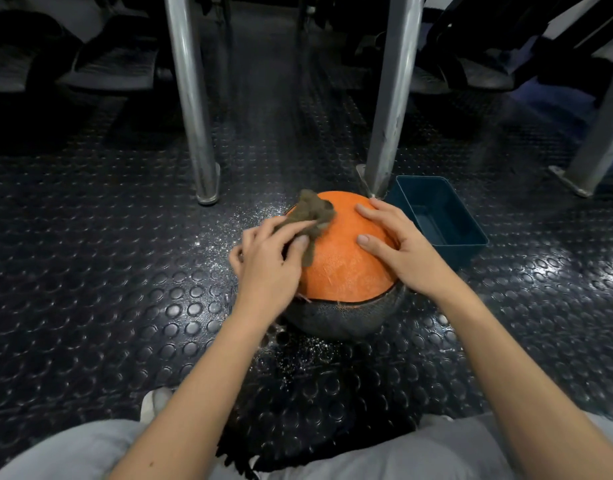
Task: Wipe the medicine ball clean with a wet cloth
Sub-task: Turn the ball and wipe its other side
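The ball (343,258) is orange on top, grey below, parted by a dark line. The cloth (310,216) is olive-brown. The tub (447,244) is dark teal. The floor (125,271) is black, patterned with raised round studs.

Premises are presenting as a gym or fitness room. Black round-studded rubber flooring (90,271) is covering the whole area. Steel uprights (191,98) are standing on it, some on flat foot plates. Padded seats (114,64) are showing dimly behind. An orange-and-grey medicine ball (346,265) is sitting on the flooring.
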`<state>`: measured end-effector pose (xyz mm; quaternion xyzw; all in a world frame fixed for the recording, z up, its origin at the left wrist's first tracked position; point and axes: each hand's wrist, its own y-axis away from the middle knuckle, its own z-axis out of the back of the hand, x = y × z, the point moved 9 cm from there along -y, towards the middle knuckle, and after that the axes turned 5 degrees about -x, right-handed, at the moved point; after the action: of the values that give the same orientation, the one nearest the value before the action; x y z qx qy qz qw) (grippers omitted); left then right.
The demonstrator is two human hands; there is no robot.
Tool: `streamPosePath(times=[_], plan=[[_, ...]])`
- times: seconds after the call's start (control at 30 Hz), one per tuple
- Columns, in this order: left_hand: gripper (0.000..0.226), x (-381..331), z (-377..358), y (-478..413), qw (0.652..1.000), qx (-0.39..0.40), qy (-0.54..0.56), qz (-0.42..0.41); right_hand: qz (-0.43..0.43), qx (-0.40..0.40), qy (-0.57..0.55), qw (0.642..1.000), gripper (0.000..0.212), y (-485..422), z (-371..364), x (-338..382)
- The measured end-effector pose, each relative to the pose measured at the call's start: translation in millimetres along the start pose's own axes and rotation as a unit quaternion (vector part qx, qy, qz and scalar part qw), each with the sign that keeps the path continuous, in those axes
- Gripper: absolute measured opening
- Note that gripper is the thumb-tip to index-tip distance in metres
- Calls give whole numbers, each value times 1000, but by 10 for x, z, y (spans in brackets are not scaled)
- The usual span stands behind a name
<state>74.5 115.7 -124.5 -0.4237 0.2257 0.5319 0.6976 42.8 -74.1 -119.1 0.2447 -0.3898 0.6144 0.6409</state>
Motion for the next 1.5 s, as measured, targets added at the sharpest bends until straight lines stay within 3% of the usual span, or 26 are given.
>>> streamPosePath(times=[0.1,0.17,0.23,0.33,0.37,0.43,0.53,0.6,0.67,0.77,0.83,0.9,1.0,1.07,1.13,1.23,1.3,1.43,1.5], plan=[[24,435,10,-65,984,-16,102,147,9,-10,28,1000,53,-6,-44,22],[24,459,45,-38,980,-32,111,165,13,-13,33,999,56,-2,-64,37],[25,247,40,22,993,-28,47,103,9,-18,30,999,57,2,-60,27],[27,-341,-15,176,994,-20,-29,-101,12,-28,30,999,54,-5,-20,16],[26,-389,-32,183,991,-21,-44,-127,11,-28,30,999,53,-6,-8,12],[25,-192,-36,64,997,-13,-39,-71,1,-20,26,999,54,-9,0,0],[27,326,3,-88,990,-9,94,105,-10,-15,20,1000,57,-7,-11,-23],[27,412,20,-72,981,-19,119,150,-6,-18,21,1000,58,-11,-14,-15],[27,247,12,15,991,-20,80,110,-7,-20,17,1000,56,-16,-13,-18],[35,-271,-31,199,998,-3,8,-65,1,-27,7,1000,51,-20,22,-28],[37,-356,-81,226,995,14,-21,-101,0,-28,5,1000,50,-17,59,-41],[30,-194,-77,108,999,19,3,-46,-12,-23,-3,1000,51,-21,71,-54],[26,245,-29,-40,989,-4,103,104,-16,-23,2,1000,51,-21,59,-60],[26,334,-14,-33,982,-15,123,142,-14,-28,4,1000,51,-25,59,-51],[25,114,-13,35,995,-14,82,63,-14,-31,5,999,50,-30,62,-53],[29,-405,-102,254,991,24,-12,-133,-3,-40,5,999,47,-25,92,-47],[31,-459,-136,263,982,32,-46,-178,-5,-38,6,999,47,-24,106,-53],[28,81,31,-29,1000,6,16,6,-23,-35,-1,999,51,-26,110,-92],[28,224,80,-60,999,-3,-1,50,-24,-44,0,999,54,-29,124,-97]])
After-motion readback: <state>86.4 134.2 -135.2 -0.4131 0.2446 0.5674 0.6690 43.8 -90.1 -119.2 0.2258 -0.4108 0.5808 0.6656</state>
